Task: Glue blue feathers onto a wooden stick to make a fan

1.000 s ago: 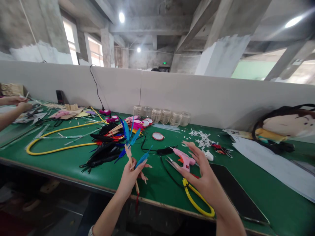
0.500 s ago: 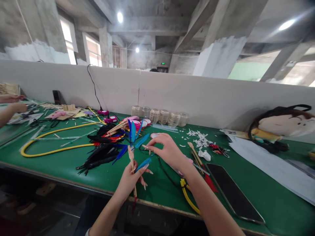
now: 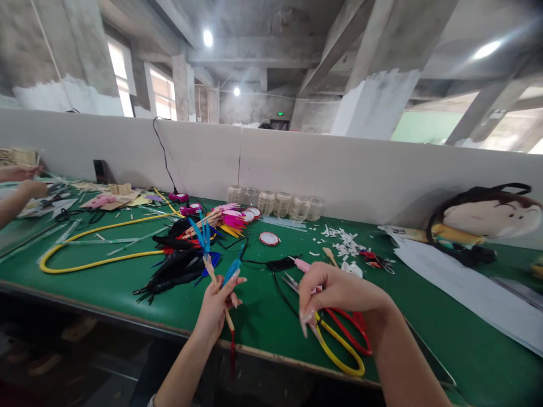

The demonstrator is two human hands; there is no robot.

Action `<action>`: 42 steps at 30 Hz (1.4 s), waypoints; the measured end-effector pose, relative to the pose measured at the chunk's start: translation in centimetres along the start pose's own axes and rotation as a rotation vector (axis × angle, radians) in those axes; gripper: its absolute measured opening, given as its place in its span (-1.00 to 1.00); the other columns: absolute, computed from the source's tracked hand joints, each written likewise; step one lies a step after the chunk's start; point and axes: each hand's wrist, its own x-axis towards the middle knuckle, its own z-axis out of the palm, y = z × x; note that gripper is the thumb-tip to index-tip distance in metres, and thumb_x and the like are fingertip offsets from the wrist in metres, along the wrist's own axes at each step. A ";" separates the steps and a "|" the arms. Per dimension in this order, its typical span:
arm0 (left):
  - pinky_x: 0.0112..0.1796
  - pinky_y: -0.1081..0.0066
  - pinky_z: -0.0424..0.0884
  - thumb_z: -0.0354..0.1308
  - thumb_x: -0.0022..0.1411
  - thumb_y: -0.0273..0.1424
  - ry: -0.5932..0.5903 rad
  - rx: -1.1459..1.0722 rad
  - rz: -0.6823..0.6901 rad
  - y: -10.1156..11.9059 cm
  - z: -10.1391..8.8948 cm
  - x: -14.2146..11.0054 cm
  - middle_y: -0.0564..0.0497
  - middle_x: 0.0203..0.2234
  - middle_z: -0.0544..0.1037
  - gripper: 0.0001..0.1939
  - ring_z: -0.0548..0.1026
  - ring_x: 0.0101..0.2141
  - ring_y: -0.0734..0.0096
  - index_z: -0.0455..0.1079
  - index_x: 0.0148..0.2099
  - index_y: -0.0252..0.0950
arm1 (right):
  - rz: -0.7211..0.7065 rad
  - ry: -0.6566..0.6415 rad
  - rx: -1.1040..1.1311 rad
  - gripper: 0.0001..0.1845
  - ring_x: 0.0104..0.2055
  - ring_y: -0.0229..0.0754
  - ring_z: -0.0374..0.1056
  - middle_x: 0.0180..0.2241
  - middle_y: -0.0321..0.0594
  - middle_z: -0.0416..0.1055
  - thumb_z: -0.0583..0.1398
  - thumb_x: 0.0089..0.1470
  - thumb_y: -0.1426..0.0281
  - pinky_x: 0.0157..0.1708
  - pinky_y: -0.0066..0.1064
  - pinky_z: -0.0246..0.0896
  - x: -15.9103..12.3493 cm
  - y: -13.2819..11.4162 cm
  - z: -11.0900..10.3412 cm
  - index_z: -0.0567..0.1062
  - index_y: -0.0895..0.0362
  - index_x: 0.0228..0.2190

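My left hand (image 3: 218,302) is closed around a thin wooden stick (image 3: 211,268) held upright at a tilt. Blue feathers (image 3: 204,234) stand at its top, and a red tassel (image 3: 233,342) hangs from its lower end. Another blue feather (image 3: 231,271) sticks out between the thumb and fingers of this hand. My right hand (image 3: 335,288) is lower right, its fingers curled downward over a pink glue gun (image 3: 302,264) and scissors (image 3: 354,328) with red handles. What its fingertips grip, if anything, is hidden.
Black feathers (image 3: 178,274) and pink-tipped sticks (image 3: 229,216) lie left of centre. A yellow tube loop (image 3: 360,364) sits at the front edge, near a partly hidden phone (image 3: 432,359). Jars (image 3: 282,204) line the partition. A co-worker's hands (image 3: 31,183) are far left.
My right hand has moved from beside the blue feathers to the right and down, over the glue gun and scissors. My left hand has shifted slightly left, still holding the stick.
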 end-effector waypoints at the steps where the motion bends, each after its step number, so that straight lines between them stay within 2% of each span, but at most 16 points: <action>1: -0.68 0.59 0.32 0.34 -0.24 -0.43 0.056 -0.052 -0.007 0.2 0.0 0.0 0.03 -0.48 0.57 -0.54 0.24 -0.82 0.75 0.04 -0.48 -0.26 | 0.052 -0.043 -0.018 -0.87 -0.57 -0.33 0.37 -0.64 -0.27 0.45 0.23 -0.13 0.38 -0.51 -0.53 0.25 -0.6 0.1 -0.3 0.53 0.20 -0.57; 6: -0.67 0.62 0.30 0.32 -0.24 -0.52 0.170 -0.173 0.009 0.7 0.1 -0.1 0.02 -0.46 0.57 -0.63 0.21 -0.80 0.79 0.14 -0.47 -0.29 | 0.116 0.151 -0.046 -0.71 -0.56 -0.30 0.38 -0.58 -0.19 0.47 0.14 -0.04 0.24 -0.47 -0.47 0.29 -2.2 0.8 -1.8 0.52 0.22 -0.48; 10: -0.68 0.62 0.29 0.36 -0.32 -0.46 0.122 -0.144 0.019 0.5 0.1 -0.3 0.03 -0.48 0.57 -0.56 0.19 -0.81 0.79 0.11 -0.48 -0.28 | 0.132 0.289 -0.071 -0.62 -0.52 -0.26 0.39 -0.49 -0.11 0.50 0.12 -0.04 0.16 -0.49 -0.44 0.30 -1.5 1.3 -2.3 0.52 0.23 -0.41; 14: -0.71 0.60 0.29 0.37 -0.32 -0.38 0.004 -0.052 0.020 0.2 0.1 -0.4 0.04 -0.51 0.56 -0.52 0.17 -0.84 0.79 0.05 -0.50 -0.27 | 0.128 0.376 -0.254 -0.67 -0.49 -0.24 0.37 -0.55 -0.15 0.48 0.20 -0.15 0.16 -0.48 -0.46 0.25 -0.7 1.4 -1.9 0.53 0.19 -0.58; 16: -0.71 0.59 0.31 0.35 -0.27 -0.35 -0.064 0.012 0.022 0.0 0.0 -0.5 0.03 -0.50 0.56 -0.52 0.18 -0.85 0.78 0.02 -0.50 -0.27 | 0.125 0.393 -0.345 -0.70 -0.36 -0.20 0.38 -0.40 -0.17 0.49 0.23 -0.19 0.15 -0.39 -0.45 0.24 -0.6 1.3 -1.6 0.54 0.14 -0.56; 19: -0.72 0.58 0.32 0.31 -0.18 -0.31 -0.162 0.110 0.009 -0.3 -0.1 -0.5 0.03 -0.51 0.56 -0.52 0.22 -0.85 0.74 -0.03 -0.50 -0.26 | 0.223 0.397 -0.326 -0.49 -0.36 -0.23 0.38 -0.19 -0.24 0.43 0.21 -0.18 0.11 -0.39 -0.46 0.26 -0.9 1.3 -1.2 0.41 -0.03 -0.12; 21: -0.74 0.57 0.31 0.29 -0.15 -0.28 -0.221 0.164 -0.005 -0.5 -0.1 -0.5 0.03 -0.51 0.56 -0.52 0.23 -0.85 0.72 -0.05 -0.51 -0.25 | 0.320 0.335 -0.250 -0.39 -0.53 -0.29 0.37 -0.27 -0.23 0.46 0.13 -0.09 0.08 -0.52 -0.46 0.25 -1.2 1.5 -1.1 0.23 -0.06 0.03; 23: -0.74 0.55 0.31 0.28 -0.13 -0.27 -0.270 0.204 -0.014 -0.6 -0.1 -0.6 0.03 -0.51 0.56 -0.51 0.24 -0.85 0.69 -0.07 -0.50 -0.24 | 0.350 0.282 -0.288 -0.51 -0.62 -0.29 0.33 -0.45 -0.21 0.48 0.05 -0.02 0.06 -0.56 -0.44 0.24 -1.4 1.7 -1.1 0.42 0.05 -0.13; 26: -0.71 0.54 0.34 0.26 -0.10 -0.27 -0.301 0.241 -0.014 -0.7 -0.1 -0.7 0.03 -0.50 0.55 -0.52 0.27 -0.83 0.67 -0.07 -0.49 -0.24 | 0.256 0.401 -0.572 -0.63 -0.41 -0.12 0.39 -0.43 -0.14 0.48 0.15 -0.13 0.08 -0.38 -0.35 0.27 -1.6 1.7 -1.1 0.56 0.10 -0.47; 27: -0.70 0.54 0.34 0.26 -0.09 -0.27 -0.305 0.251 -0.014 -0.7 -0.1 -0.7 0.03 -0.49 0.55 -0.53 0.28 -0.83 0.67 -0.08 -0.48 -0.23 | 0.215 0.460 -0.664 -0.63 -0.27 -0.05 0.38 -0.30 -0.13 0.47 0.22 -0.22 0.10 -0.29 -0.32 0.26 -1.7 1.7 -1.1 0.55 0.08 -0.40; 30: -0.70 0.54 0.33 0.24 -0.07 -0.26 -0.310 0.277 -0.012 -0.7 -0.1 -0.7 0.04 -0.48 0.55 -0.53 0.28 -0.82 0.67 -0.09 -0.48 -0.23 | 0.183 0.515 -0.775 -0.14 -0.08 0.02 0.28 0.03 -0.11 0.23 0.33 -0.44 0.18 -0.21 -0.30 0.23 -1.9 1.4 -0.7 0.28 0.01 0.00; 32: -0.71 0.55 0.32 0.25 -0.08 -0.25 -0.310 0.290 -0.014 -0.8 -0.1 -0.8 0.05 -0.49 0.54 -0.52 0.29 -0.82 0.66 -0.09 -0.47 -0.23 | 0.246 0.474 -0.739 -0.17 -0.26 -0.05 0.37 -0.06 -0.09 0.33 0.31 -0.39 0.18 -0.33 -0.34 0.26 -1.9 1.2 -0.5 0.28 0.03 0.01; 35: -0.70 0.55 0.31 0.25 -0.09 -0.26 -0.310 0.308 -0.014 -0.8 -0.1 -0.8 0.05 -0.49 0.54 -0.52 0.29 -0.82 0.66 -0.08 -0.47 -0.23 | 0.250 0.499 -0.737 -0.66 -0.45 -0.15 0.38 -0.37 -0.15 0.48 0.14 -0.09 0.14 -0.36 -0.32 0.24 -1.4 1.0 -0.3 0.52 0.09 -0.34; 37: -0.71 0.56 0.30 0.25 -0.08 -0.26 -0.319 0.321 -0.009 -0.9 0.0 -0.9 0.04 -0.49 0.54 -0.53 0.30 -0.82 0.66 -0.08 -0.48 -0.23 | 0.130 0.591 -0.822 -0.64 -0.29 -0.08 0.37 -0.29 -0.15 0.47 0.05 -0.01 0.13 -0.21 -0.24 0.18 -0.8 0.9 -0.2 0.53 0.07 -0.39; 40: -0.74 0.57 0.25 0.24 -0.08 -0.24 -0.354 0.347 -0.013 -0.9 0.1 -0.9 0.04 -0.52 0.54 -0.52 0.30 -0.82 0.63 -0.10 -0.50 -0.23 | -0.055 0.631 -0.918 -0.49 0.03 -0.02 0.15 0.03 -0.18 0.24 0.11 -0.07 0.07 -0.01 -0.14 0.01 0.6 0.9 0.6 0.35 -0.01 -0.07; 42: -0.76 0.57 0.24 0.23 -0.08 -0.23 -0.384 0.370 -0.017 -1.0 0.1 -1.0 0.05 -0.54 0.53 -0.52 0.30 -0.82 0.62 -0.10 -0.50 -0.23 | -0.107 0.572 -0.921 -0.37 0.08 -0.06 0.08 0.06 -0.17 0.19 0.11 -0.09 0.05 0.04 -0.15 -0.07 1.7 1.2 1.5 0.23 -0.01 0.03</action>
